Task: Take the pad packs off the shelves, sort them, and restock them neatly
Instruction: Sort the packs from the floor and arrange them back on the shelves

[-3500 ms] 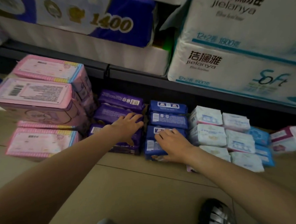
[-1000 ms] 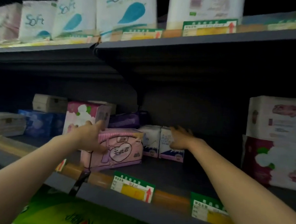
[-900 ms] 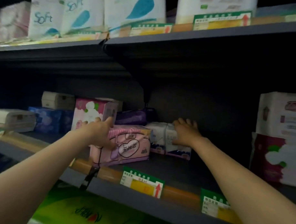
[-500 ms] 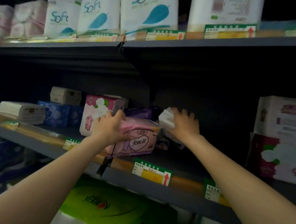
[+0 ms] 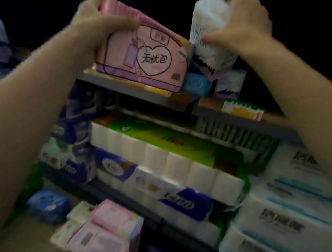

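Gripping the top left corner of a pink pad pack [image 5: 143, 57], the left hand [image 5: 97, 23] has its fingers curled over the upper edge and its thumb laid across the front face, so the hand is clamped firmly on it. The pack hangs down and to the right of that hand, tilted, its printed heart facing the camera (the whole view is smeared with motion blur). Its lower edge sits in front of the grey shelf edge [image 5: 136, 91], and whether it touches the shelf I cannot tell. Below the left forearm, pink packs [image 5: 108, 231] and a blue pack [image 5: 47, 206] lie on the floor.

Just right of the pink pack's far end, a white pad pack [image 5: 208, 20] stands upright in the right hand [image 5: 246, 25]. The fingers wrap over its top and right side, and the thumb presses across its front, so this hand too is closed tight around its pack. A second pack, white and purple [image 5: 212, 61], seems caught beneath the same hand, hanging under the thumb; how it is held is hidden. Below that hand two more small packs, one blue [image 5: 196, 85] and one white and purple [image 5: 228, 84], stand on the shelf, and a price tag [image 5: 242, 111] is fixed to the shelf edge under them. Lower down, beneath both hands, bulk tissue rolls [image 5: 169, 163] fill the next shelf.
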A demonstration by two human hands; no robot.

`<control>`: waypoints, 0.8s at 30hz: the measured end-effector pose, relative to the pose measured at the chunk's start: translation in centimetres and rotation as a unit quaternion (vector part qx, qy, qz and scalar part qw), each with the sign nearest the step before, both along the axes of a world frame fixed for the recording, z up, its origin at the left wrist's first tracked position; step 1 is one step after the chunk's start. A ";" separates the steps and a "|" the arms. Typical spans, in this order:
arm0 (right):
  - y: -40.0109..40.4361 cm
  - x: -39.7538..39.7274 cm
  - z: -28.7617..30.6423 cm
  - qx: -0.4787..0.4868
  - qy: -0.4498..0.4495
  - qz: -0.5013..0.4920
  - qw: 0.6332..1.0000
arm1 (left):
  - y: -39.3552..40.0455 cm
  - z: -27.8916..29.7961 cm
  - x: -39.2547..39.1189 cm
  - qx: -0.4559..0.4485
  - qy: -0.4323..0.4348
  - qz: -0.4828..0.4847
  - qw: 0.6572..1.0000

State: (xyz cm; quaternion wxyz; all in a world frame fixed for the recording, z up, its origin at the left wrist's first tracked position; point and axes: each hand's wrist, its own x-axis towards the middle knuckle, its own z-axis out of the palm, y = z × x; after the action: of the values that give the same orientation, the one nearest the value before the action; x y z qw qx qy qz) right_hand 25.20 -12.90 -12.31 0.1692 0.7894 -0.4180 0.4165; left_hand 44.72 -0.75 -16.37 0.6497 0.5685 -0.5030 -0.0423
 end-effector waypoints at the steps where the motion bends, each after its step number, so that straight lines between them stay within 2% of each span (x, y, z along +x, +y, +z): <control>1: 1.0 0.7 -1.3 0.032 0.018 0.019 0.999 | 1.8 -1.1 0.5 0.054 -0.004 -0.056 0.997; 4: 3.9 2.5 -5.2 0.179 0.054 0.090 0.978 | 3.9 -5.4 1.7 0.192 -0.033 -0.202 0.960; 7: 6.1 4.7 -8.8 0.205 0.118 0.117 0.964 | 3.7 -11.0 2.6 0.242 -0.032 -0.220 0.944; 10: 6.5 6.2 -13.6 0.229 0.177 0.101 0.952 | 3.4 -17.5 4.8 0.296 0.037 -0.247 0.922; 13: 5.8 7.0 -19.4 0.269 0.198 0.088 0.938 | 5.0 -23.3 7.9 0.359 0.103 -0.274 0.886; 17: 6.1 8.1 -26.9 0.343 0.240 0.099 0.903 | 9.2 -32.0 10.8 0.431 0.199 -0.354 0.806; 19: 6.7 8.7 -29.7 0.384 0.272 0.109 0.876 | 11.4 -36.0 11.3 0.451 0.248 -0.355 0.780; 22: 7.3 9.6 -33.0 0.407 0.293 0.155 0.851 | 13.5 -40.9 11.1 0.449 0.334 -0.314 0.767; 24: 7.5 10.2 -35.0 0.421 0.299 0.168 0.840 | 14.0 -43.1 9.9 0.437 0.354 -0.288 0.775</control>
State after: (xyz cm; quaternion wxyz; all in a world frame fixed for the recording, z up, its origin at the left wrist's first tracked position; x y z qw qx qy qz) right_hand 35.44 -5.36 -47.29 -0.1347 0.9290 -0.3430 -0.0339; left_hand 54.65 13.21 -59.48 0.4213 0.5642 -0.3054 -0.6410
